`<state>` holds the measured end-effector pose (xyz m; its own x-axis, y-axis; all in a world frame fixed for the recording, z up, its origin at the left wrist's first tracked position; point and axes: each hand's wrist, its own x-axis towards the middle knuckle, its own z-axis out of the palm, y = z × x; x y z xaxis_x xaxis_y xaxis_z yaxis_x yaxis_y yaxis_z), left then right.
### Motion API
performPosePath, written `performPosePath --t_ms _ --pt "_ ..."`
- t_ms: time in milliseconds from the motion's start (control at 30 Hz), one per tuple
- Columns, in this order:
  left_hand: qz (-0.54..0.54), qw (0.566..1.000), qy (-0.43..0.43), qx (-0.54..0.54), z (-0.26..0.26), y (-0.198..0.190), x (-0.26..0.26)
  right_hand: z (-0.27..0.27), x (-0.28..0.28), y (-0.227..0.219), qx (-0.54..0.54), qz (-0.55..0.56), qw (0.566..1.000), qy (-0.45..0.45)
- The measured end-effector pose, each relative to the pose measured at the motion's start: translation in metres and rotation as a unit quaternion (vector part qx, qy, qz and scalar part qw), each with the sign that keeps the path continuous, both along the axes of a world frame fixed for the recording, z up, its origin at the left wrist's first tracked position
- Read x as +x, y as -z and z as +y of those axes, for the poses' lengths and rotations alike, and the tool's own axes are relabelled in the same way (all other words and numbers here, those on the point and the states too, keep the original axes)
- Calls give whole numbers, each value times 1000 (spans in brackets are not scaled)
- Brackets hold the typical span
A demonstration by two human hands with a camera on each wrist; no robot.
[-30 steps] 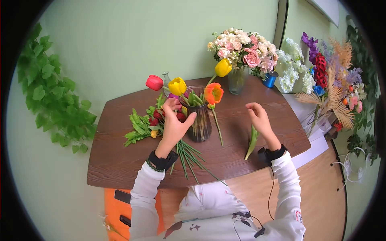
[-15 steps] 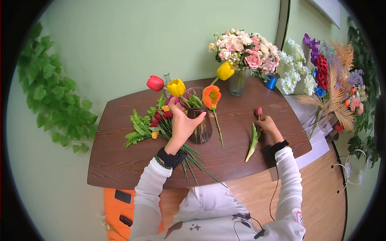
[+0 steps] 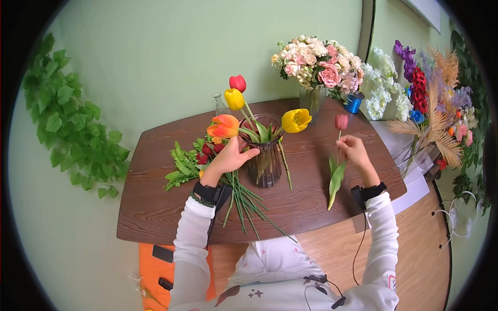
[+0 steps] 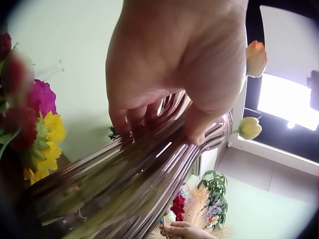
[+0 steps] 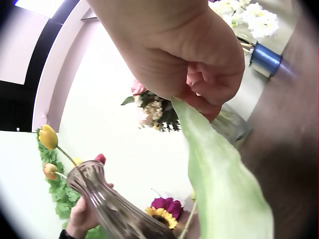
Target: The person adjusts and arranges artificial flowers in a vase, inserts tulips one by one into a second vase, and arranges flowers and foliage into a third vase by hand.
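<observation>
My left hand (image 3: 230, 155) grips the neck of a ribbed, smoky glass vase (image 3: 265, 168), its fingers and thumb curled round the glass in the left wrist view. Out of the vase lean a red tulip (image 3: 237, 83), an orange tulip (image 3: 224, 126) and two yellow tulips, one of them (image 3: 296, 121) on the right. Over the table's right part, my right hand (image 3: 355, 151) pinches the stem of a dusty pink tulip (image 3: 341, 122). Its bloom points up, and a long green leaf (image 5: 219, 174) hangs below the fingers.
Left of the vase lie red flowers (image 3: 206, 149), fern leaves (image 3: 181, 163) and green stems (image 3: 241, 199). One loose stem (image 3: 286, 166) lies right of it. Behind stand a pink-and-white bouquet (image 3: 321, 62) and a blue ribbon spool (image 3: 354, 102).
My right hand has taken the pink tulip by its stem and raised it. My left hand has closed round the vase, and the tulips in it have swung to new positions.
</observation>
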<state>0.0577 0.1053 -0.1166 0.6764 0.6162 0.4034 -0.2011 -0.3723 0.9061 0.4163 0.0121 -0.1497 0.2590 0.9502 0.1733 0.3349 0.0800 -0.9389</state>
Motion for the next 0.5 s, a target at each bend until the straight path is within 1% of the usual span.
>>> performPosePath --t_ms 67,133,200,233,267,300,333,367,400,433,500 --pt "-13 1000 17 -6 -4 -11 0 -11 -17 -32 13 -1 1000 -8" --pt "-27 999 35 -11 -6 -13 0 -18 -29 -63 97 15 995 -11" --pt "-18 995 -56 77 -6 -7 0 -20 -31 -87 188 18 982 -12" --pt "-18 995 -57 76 -11 -10 2 -23 -32 -102 217 16 976 -4" --pt "-24 993 -88 79 -17 -14 4 -24 -37 -117 270 2 963 18" --pt "-31 989 -120 83 -21 -17 5 -26 -41 -132 298 5 954 26" --pt "-31 989 -120 82 -21 -15 5 -26 -44 -145 326 7 945 34" --pt "-37 982 -154 100 -20 -13 5 -26 -50 -158 325 7 945 34" --pt "-43 974 -187 119 -19 -12 6 -25 -57 -170 365 16 929 51" --pt "-43 974 -187 119 -19 -12 6 -22 -63 -178 405 25 912 68" --pt "-56 963 -216 148 -17 -14 7 -11 -73 -189 425 43 902 59"
